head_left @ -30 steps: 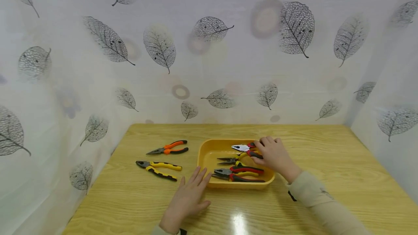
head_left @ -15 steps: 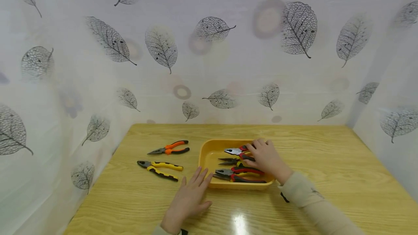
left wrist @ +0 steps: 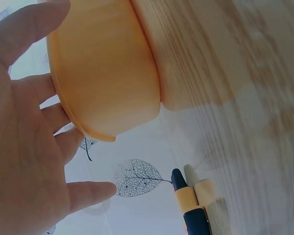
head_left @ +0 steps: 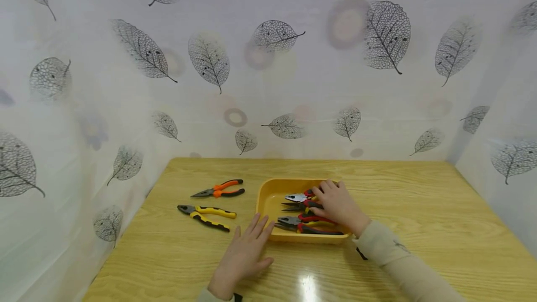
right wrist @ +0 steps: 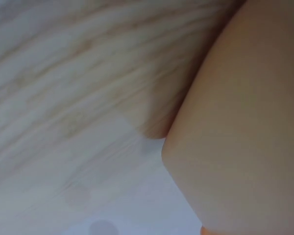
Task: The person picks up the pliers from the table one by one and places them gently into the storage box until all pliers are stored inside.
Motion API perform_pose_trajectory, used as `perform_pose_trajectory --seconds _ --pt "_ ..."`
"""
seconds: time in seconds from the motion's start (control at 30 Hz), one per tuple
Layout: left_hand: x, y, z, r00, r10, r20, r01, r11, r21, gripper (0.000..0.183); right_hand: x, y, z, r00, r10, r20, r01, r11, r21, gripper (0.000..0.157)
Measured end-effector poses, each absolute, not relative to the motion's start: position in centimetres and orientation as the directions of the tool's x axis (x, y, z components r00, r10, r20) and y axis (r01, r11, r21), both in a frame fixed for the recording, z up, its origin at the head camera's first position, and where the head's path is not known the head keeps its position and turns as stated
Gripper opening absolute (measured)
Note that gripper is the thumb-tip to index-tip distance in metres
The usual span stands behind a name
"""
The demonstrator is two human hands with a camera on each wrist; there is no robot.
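Observation:
In the head view a yellow tray (head_left: 268,199) holds several pliers. My right hand (head_left: 340,209) reaches over its right side and grips the handles of the bright silver-headed combination pliers (head_left: 296,197), partly covering them. Beside these lie dark long-nose pliers (head_left: 293,206), their handles partly under the hand. Nearer the front wall are grey-headed combination pliers (head_left: 288,220) with red and black handles, overlapping another pair (head_left: 319,231). My left hand (head_left: 243,257) has its fingers spread, fingertips at the tray's front left corner. In the left wrist view those fingers touch the tray's rim (left wrist: 63,105).
On the wooden table (head_left: 419,209), left of the tray, lie orange-and-black long-nose pliers (head_left: 218,190) and yellow-and-black combination pliers (head_left: 205,216). A leaf-printed curtain (head_left: 285,78) stands behind and at both sides. The tray's outer wall (right wrist: 235,137) fills much of the right wrist view.
My right hand has moved left inside the tray, sliding the silver-headed combination pliers left with it, beside the long-nose pliers. The left hand has stayed at the tray's corner.

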State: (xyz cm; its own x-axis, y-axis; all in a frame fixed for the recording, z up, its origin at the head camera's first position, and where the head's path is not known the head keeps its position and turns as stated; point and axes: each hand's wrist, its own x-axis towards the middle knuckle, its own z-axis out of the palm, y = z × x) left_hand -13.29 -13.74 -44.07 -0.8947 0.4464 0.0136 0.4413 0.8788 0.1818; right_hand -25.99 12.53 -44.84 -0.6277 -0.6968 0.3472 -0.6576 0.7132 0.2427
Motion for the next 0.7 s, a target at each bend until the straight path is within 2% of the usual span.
perform_pose_trajectory --seconds 0.23,0.7 --pt "-13.34 -13.79 -44.19 -0.894 0.447 0.011 0.442 0.879 0.178 0.079 -26.18 12.05 -45.30 -0.612 -0.706 0.358 -0.678 0.701 0.223 0.044" --pt "-13.39 -13.81 -44.45 -0.893 0.449 0.023 0.447 0.880 0.160 0.079 -26.47 11.62 -45.74 -0.669 -0.694 0.264 -0.674 0.717 0.176 0.044"
